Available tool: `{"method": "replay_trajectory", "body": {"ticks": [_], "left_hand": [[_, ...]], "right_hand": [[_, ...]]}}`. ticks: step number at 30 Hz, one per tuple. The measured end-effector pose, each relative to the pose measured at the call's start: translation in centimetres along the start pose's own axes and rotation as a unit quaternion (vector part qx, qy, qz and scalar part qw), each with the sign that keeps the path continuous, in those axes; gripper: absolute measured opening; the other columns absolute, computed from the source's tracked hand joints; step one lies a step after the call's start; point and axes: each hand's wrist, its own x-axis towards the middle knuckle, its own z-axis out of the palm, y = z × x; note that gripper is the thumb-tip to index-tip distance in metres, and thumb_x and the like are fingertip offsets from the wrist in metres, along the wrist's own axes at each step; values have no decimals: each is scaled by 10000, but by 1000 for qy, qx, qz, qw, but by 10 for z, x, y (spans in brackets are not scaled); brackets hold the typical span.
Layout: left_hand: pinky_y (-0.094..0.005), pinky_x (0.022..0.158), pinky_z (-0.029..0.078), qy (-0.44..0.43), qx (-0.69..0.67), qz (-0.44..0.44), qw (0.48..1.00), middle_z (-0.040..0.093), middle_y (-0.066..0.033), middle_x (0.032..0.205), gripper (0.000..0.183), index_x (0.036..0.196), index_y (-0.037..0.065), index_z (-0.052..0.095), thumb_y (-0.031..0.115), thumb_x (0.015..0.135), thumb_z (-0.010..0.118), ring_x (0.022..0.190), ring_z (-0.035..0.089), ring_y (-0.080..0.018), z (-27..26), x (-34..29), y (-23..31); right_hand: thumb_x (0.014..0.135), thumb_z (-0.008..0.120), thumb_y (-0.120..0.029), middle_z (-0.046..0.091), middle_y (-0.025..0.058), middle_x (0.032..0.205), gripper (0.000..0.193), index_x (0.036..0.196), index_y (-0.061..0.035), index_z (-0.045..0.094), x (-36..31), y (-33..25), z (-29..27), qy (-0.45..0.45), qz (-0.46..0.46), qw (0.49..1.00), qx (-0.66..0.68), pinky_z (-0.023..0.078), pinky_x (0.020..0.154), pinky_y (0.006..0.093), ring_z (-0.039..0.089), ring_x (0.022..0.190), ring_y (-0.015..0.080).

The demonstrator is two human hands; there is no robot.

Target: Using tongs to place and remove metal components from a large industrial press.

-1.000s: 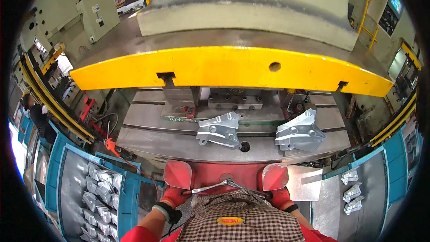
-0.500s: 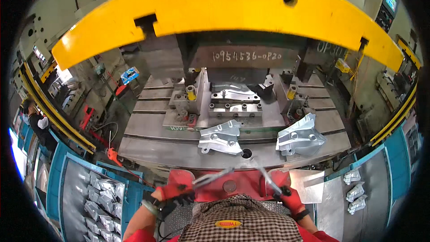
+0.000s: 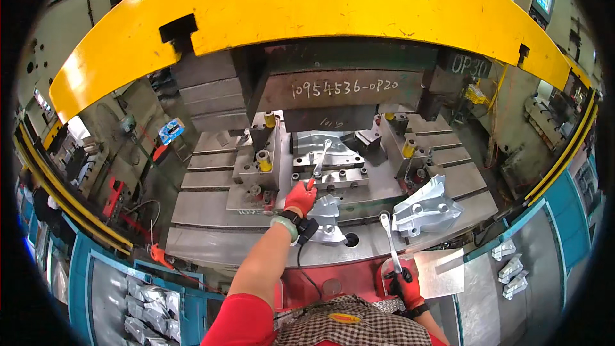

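My left hand, in a red glove, reaches over the press bed closed around a slim metal hand tool with a rounded end. That end lies over a shaped sheet-metal part in the lower die; contact cannot be made out. Below my left hand a silver pressed part lies at the bed's front, partly covered by hand and wrist. My right hand, gloved red and black, grips a similar ring-ended metal tool pointing away from me. Its tip is beside a larger silver pressed part.
The yellow press ram and upper die hang over the bed. Yellow-topped posts flank the lower die. Silver parts fill a left bin; several lie on the right chute. A cable runs from my left wrist.
My left hand has moved forward from near the red front panel to the lower die with its tool. My right hand stays near the front edge, its tool now beside the right part.
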Motion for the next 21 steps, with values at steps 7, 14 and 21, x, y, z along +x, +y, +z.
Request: {"method": "replay_trajectory", "body": {"ticks": [7,14,21], "left_hand": [[-442,755,445,26,-29,-12,999,606,-229,909,362,924,24,545,356,781,557,881,570,-397,12,-5,12],[-426,730,444,8,-30,6,999,603,-227,899,386,991,17,532,352,802,571,871,573,-394,9,-9,8],[-441,709,437,46,6,43,998,590,-235,861,364,942,15,521,346,797,567,840,560,-412,6,9,-2]], "right_hand": [[864,556,-146,579,28,671,118,890,-42,605,8,27,-12,-18,25,999,22,454,487,253,546,538,110],[874,547,-152,603,31,709,138,909,-33,609,5,19,-10,-21,34,999,5,456,526,243,553,574,105],[847,584,-154,653,46,840,149,921,-30,615,15,49,-20,-9,-9,1000,-19,473,690,266,588,744,125]]}}
